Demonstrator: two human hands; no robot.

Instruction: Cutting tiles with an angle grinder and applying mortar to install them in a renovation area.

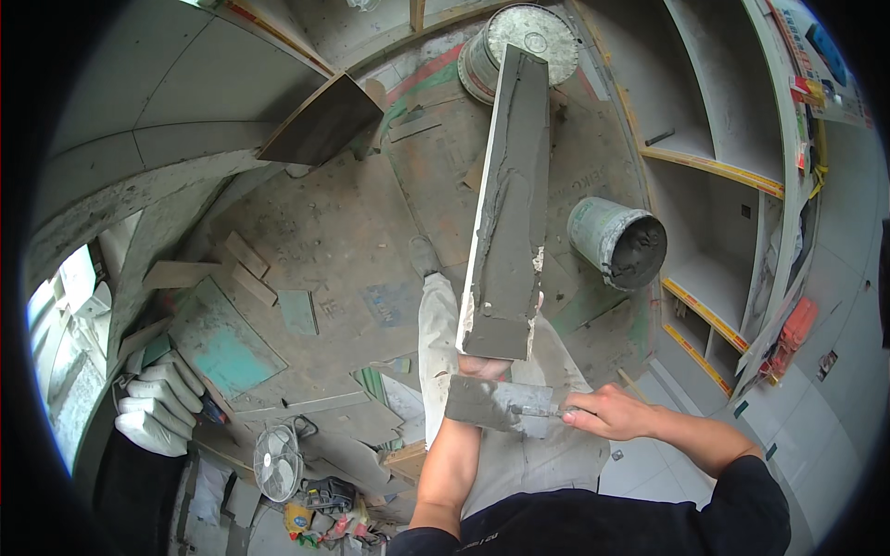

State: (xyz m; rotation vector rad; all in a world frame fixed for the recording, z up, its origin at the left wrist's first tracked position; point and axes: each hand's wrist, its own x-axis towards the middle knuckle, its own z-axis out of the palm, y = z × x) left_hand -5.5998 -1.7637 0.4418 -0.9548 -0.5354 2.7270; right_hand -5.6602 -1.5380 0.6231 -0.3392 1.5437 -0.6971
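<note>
My left hand [484, 367] is under the near end of a long narrow tile strip [508, 222] and holds it up. Most of its fingers are hidden beneath the strip. Grey mortar coats the strip's upper face, with ridges along its length and crumbs at the right edge. My right hand [607, 412] is closed round the handle of a flat rectangular trowel [477, 401]. The mortar-smeared blade crosses above my left forearm, just short of the strip's near end. In view, the strip's far end overlaps a lidded bucket [482, 65]; contact cannot be made out.
An open bucket of grey mortar [593, 232] stands right of the strip, beside white shelving [705, 218]. Tile offcuts [298, 312] and a teal-stained board [227, 338] lie on the dusty floor at left. A dark panel [324, 120] leans farther back. A fan [278, 463] stands lower left.
</note>
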